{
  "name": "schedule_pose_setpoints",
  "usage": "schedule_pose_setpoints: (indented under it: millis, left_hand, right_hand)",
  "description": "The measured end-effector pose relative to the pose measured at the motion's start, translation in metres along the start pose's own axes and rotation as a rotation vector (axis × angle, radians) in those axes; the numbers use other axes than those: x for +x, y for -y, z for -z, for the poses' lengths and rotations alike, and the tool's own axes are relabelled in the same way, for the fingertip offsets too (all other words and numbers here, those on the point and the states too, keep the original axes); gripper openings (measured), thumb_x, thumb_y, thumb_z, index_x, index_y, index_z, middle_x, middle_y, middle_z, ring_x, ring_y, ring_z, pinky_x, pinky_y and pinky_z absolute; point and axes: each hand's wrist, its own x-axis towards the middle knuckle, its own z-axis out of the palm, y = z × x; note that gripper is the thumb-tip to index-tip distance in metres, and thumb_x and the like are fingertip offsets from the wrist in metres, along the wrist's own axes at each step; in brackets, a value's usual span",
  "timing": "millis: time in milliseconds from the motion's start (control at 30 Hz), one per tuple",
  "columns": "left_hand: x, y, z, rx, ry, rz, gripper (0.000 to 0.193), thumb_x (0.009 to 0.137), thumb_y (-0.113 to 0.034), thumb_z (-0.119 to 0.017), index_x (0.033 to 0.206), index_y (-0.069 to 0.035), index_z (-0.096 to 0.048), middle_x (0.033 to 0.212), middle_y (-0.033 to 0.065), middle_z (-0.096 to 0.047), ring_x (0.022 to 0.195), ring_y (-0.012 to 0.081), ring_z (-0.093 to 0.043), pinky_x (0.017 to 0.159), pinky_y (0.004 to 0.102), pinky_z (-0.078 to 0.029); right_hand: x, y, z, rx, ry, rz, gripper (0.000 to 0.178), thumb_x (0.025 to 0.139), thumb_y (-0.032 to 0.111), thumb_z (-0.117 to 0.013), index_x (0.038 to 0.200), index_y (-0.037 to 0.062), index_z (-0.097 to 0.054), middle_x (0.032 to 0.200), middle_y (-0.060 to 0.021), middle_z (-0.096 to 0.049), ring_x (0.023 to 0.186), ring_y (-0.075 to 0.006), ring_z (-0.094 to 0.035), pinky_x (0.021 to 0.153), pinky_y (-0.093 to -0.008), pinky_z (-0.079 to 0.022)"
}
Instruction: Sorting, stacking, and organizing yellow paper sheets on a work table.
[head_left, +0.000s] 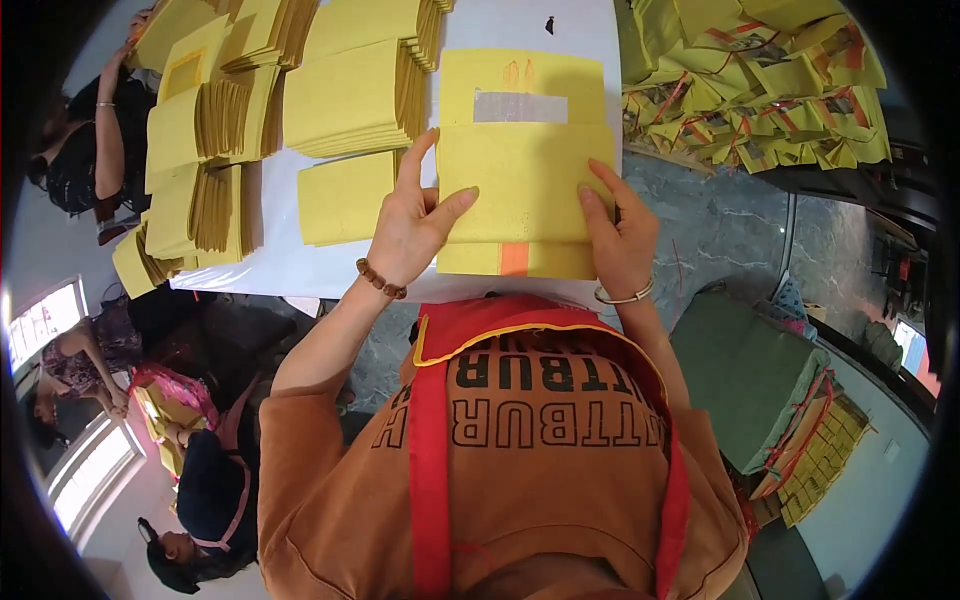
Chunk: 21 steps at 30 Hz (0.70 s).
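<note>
In front of me on the white-covered table (330, 275) lie yellow paper sheets (530, 180), one overlapping another. A silvery-grey patch (520, 108) and orange marks show on the upper part, and an orange strip (514, 259) shows at the near edge. My left hand (412, 220) grips the left edge, thumb on top and index finger stretched along the side. My right hand (622, 232) pinches the right edge with its thumb on top; the fingers beneath are partly hidden. Left of my left hand lies a low yellow paper stack (347, 198).
Several thick yellow paper stacks (350, 95) cover the table's left side. Heaped yellow paper with red ties (755, 85) stands at the far right. A green-covered bundle (750, 375) is near my right elbow. Other people (215, 490) are at the left, one arm (110, 150) reaching the stacks.
</note>
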Motion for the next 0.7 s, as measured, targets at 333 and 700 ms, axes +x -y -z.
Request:
schedule_pose_setpoints:
  millis: [333,700]
  left_hand:
    - [-0.001,-0.021,0.01,0.74,-0.137,-0.319,0.057,0.079,-0.029,-0.064,0.126,-0.007,-0.042,0.074,0.0032,-0.058,0.069,0.0159,-0.055,0.066,0.032,-0.04]
    - [0.021,-0.005,-0.047,1.055,0.05,-0.779,0.063,0.079,-0.049,-0.054,0.126,-0.008,-0.044,0.133,0.015,-0.038,0.123,0.0325,-0.032,0.101,0.0476,-0.022]
  right_hand:
    - [-0.001,0.004,-0.003,-0.145,-0.033,0.042,0.026,0.078,0.008,-0.06,0.104,0.0047,-0.061,0.068,-0.0105,-0.052,0.055,-0.0221,-0.048,0.052,-0.0317,-0.039]
    - [0.005,0.002,0.002,-0.057,0.061,0.013,0.031,0.079,0.016,-0.061,0.109,0.008,-0.059,0.088,-0.0113,-0.058,0.07,-0.0228,-0.055,0.06,-0.0344,-0.042]
